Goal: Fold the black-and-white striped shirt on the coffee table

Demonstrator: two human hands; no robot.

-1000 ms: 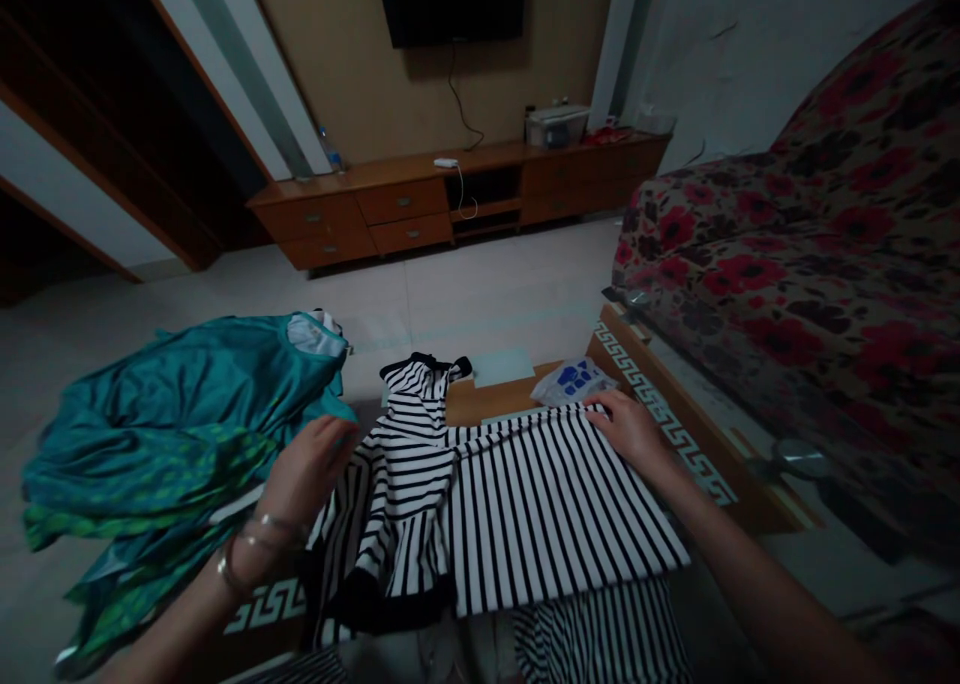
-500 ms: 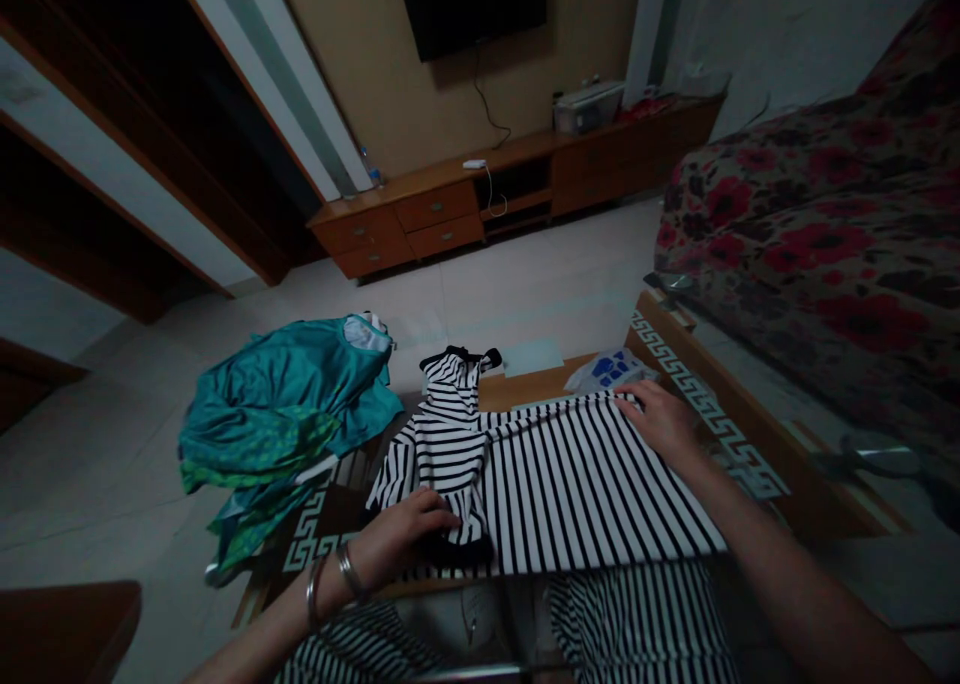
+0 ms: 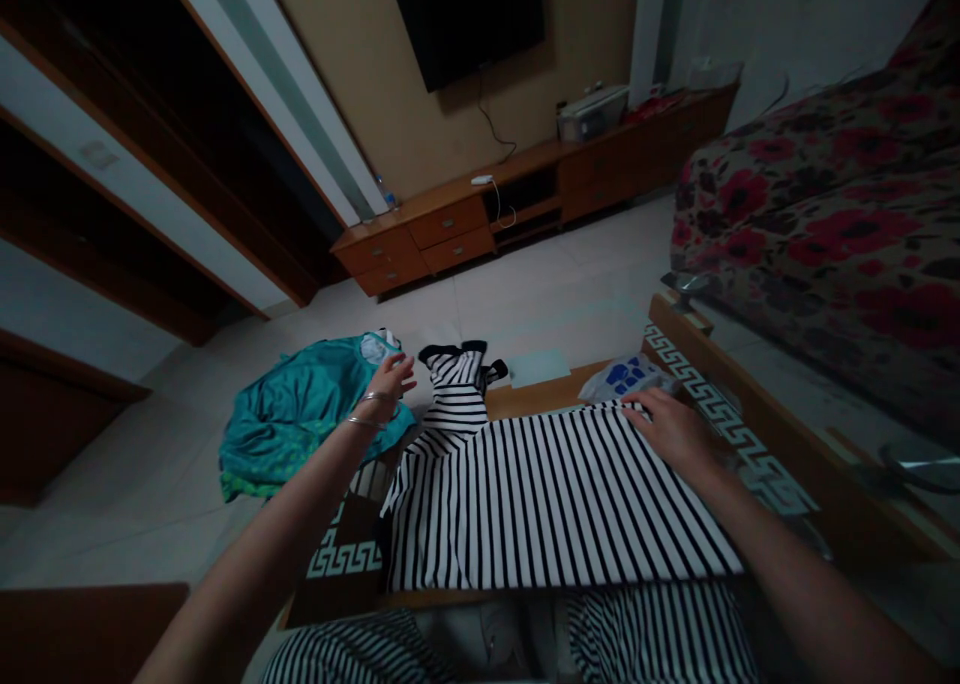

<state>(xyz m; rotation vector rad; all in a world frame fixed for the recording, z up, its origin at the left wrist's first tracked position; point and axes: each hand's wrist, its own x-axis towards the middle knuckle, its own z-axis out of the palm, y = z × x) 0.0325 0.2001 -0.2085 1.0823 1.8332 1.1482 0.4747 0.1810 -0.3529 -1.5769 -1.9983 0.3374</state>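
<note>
A black-and-white striped dress [image 3: 555,494] with black trim lies spread over the low table. Its bodice end [image 3: 456,404] is bunched at the far left, with black-edged parts pointing away from me. My left hand [image 3: 391,376], with two bangles on the wrist, is raised beside that end, fingers apart and holding nothing. Behind and below it is a heap of teal and green clothes [image 3: 289,404]. At the far right corner of the dress, my right hand [image 3: 669,429] pinches the fabric edge between thumb and fingers.
The brown table [image 3: 341,589] has a white key-pattern border. On it, a plastic bag with blue marks [image 3: 626,379] lies behind the dress. A floral sofa [image 3: 817,204] stands at right; a wooden TV cabinet [image 3: 457,239] runs along the far wall.
My left hand has left the near side of the bodice and moved away from me. The black-trimmed part folded over there now lies at the far side. My right hand keeps its pinch.
</note>
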